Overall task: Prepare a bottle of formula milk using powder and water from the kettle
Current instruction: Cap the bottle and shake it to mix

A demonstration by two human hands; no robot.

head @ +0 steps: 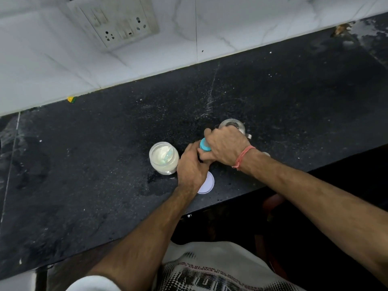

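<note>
Bottle (203,153) upright on desk (105,164), beside open powder jar (164,158). Left hand (192,166) clasps body; right hand (227,147) grips teal collar (204,145). Light, smooth plastic, probably slippery; hold low.

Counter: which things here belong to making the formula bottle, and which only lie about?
Belong to the job:
- bottle with blue collar, held by the left hand and the right hand
- open powder jar, scoop inside
- white lid
- kettle, mostly hidden by the right hand

Lying about:
- yellow-green scrap by the wall
- wall socket
</note>
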